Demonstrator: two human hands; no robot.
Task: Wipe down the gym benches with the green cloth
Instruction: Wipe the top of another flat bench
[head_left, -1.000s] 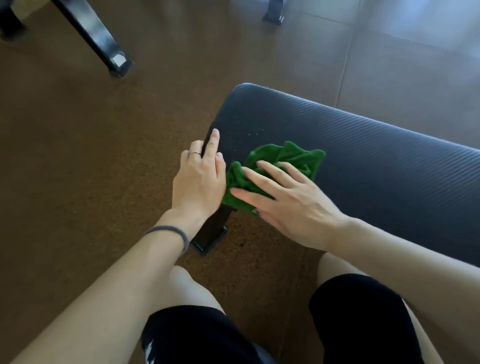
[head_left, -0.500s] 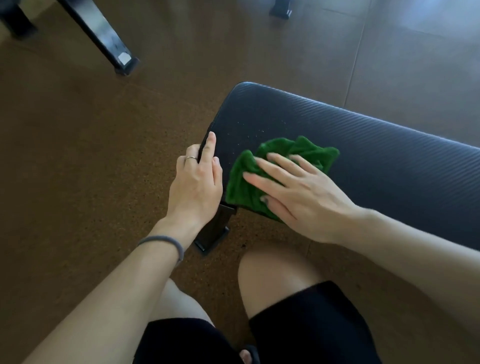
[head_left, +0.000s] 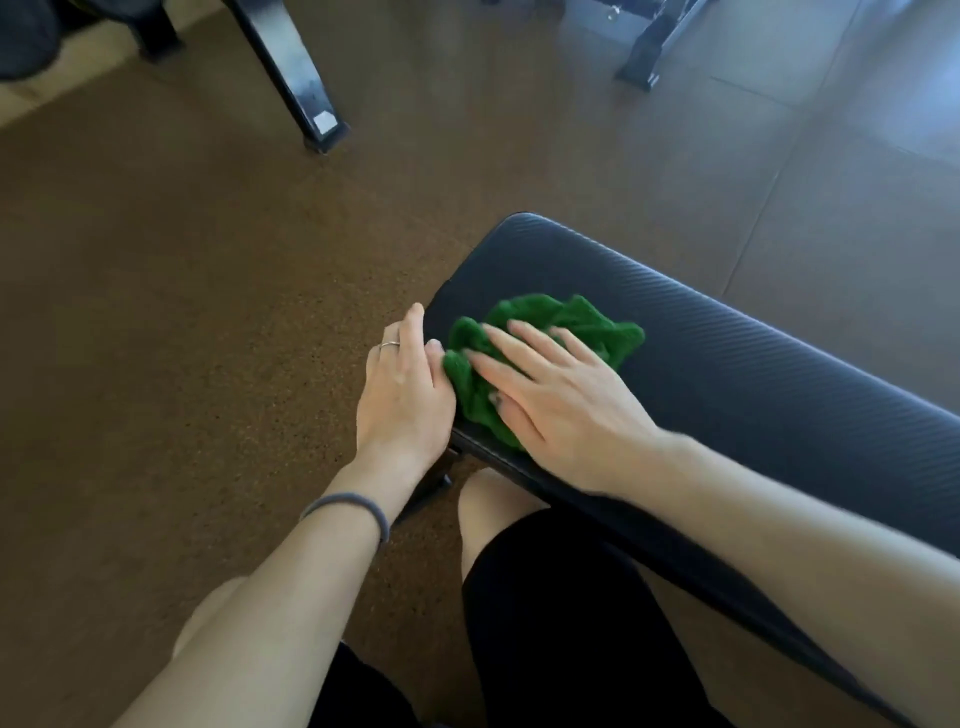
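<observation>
Floor (head_left: 182, 312): brown, speckled, spread under everything, paler and tiled away beyond the fingertips. Bench (head_left: 753, 374): dark ribbed pad, slanted out from under the right palm toward the right edge of view, rounded end just past the left fingertips, a bit of dark frame visible below the left wrist. Black metal leg (head_left: 291, 78) of other equipment: well apart from both hands, far ahead and to the left; a second dark foot (head_left: 644, 57) far ahead and to the right. Black shorts (head_left: 561, 613) and a bare knee: just behind the wrists, below the near edge of the pad. Green cloth (head_left: 561, 322): bunched on the end of the pad, pinned beneath the right palm, folds showing beyond the fingertips and between the two hands, one corner down at the near edge. Right hand (head_left: 561, 410): flat, fingers spread and straight, pressed down on the cloth rather than closed round it; somewhat blurred. Left hand (head_left: 405, 395): flat too, fingers together, laid against the end of the pad, thumb side touching the cloth, nothing held. Grey hair band (head_left: 358, 506): round the left wrist. Thin ring (head_left: 388, 344): on a left finger.
</observation>
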